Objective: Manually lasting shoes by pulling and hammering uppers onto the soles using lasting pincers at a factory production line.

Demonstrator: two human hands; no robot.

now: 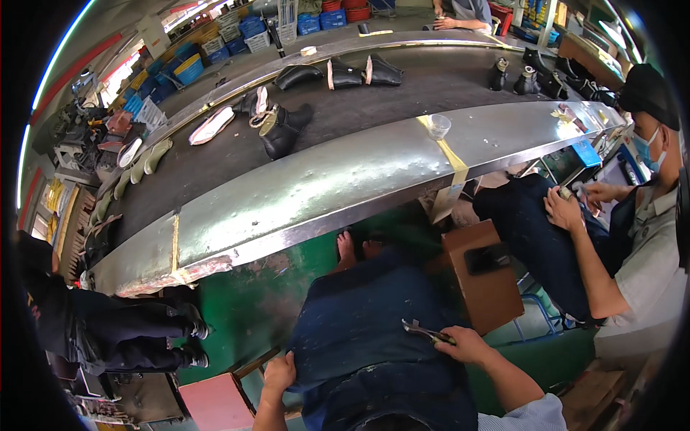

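My right hand (463, 345) is wrapped round the handles of metal pliers (425, 331), whose head points left over my lap. Beside the left edge of my dark blue apron (374, 309) is my left hand (279, 372), its fingers curled in; whatever they may hold is hidden. Beyond my knees runs a metal-edged bench (309, 187) with a dark belt (215, 161). A black boot (284, 131) lies on that belt, next to a shoe piece with a pale pink lining (212, 126). Farther back are several black shoe uppers (346, 74).
A clear plastic cup (439, 127) stands on the metal edge. A co-worker (650, 208) sits at my right, hands on a small object. Between us a phone (487, 258) rests on a cardboard box (467, 287). Another person (122, 323) is at far left. Green lasts (154, 156) line the belt's left end.
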